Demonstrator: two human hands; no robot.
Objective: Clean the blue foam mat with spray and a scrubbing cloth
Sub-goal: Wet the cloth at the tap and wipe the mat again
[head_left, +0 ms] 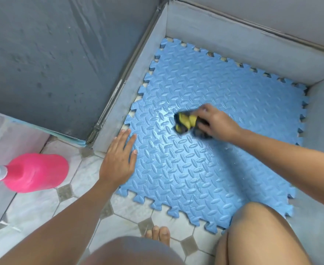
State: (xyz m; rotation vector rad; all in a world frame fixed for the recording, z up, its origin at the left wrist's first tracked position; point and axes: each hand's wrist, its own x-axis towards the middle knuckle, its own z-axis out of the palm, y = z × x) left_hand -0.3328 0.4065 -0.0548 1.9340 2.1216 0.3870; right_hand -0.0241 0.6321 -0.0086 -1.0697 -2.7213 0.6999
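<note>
Fingers (pixel 202 111) of the right hand (pixel 217 122) curl round the cloth (pixel 186 121), bunched and pressed on the mat (pixel 195 169) a little left of its middle, where the foam shines wet. Left hand (pixel 117 159) lies flat on the mat's left edge, fingers straight. Should that hand lift, hard scrubbing would likely slide the light mat over the tiles (pixel 130 222). Strokes near the toothed edge could snag and curl it. Runoff may make the tiles slick under the bare foot (pixel 158 236). Bottle (pixel 37 172), pink and opaque, sits on the tiles well off the mat's left edge; its fill cannot be seen.
</note>
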